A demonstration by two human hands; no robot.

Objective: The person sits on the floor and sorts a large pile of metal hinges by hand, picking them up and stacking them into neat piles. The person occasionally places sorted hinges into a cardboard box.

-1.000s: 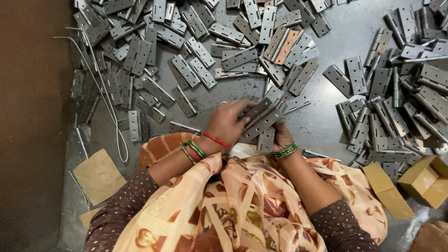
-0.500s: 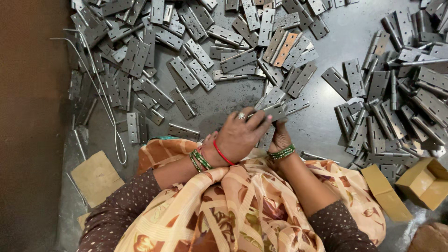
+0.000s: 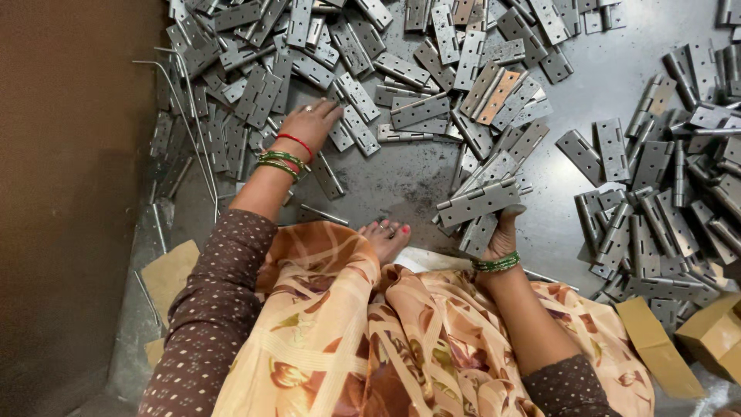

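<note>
- A stack of grey metal hinges (image 3: 480, 207) sits gripped in the right hand (image 3: 502, 239), low over the steel floor (image 3: 401, 174).
- The left hand (image 3: 309, 123) lies flat with fingers spread on the loose hinges (image 3: 355, 100) of the heap.
- A bare foot (image 3: 384, 235) rests between the hands.
- Cardboard boxes (image 3: 714, 332) stand at the right, a brown wall (image 3: 69, 193) at the left.

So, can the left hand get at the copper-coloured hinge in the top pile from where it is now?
Probably not without shifting: the left hand rests on grey hinges well short of the copper-coloured hinge, though nothing blocks the way.
</note>
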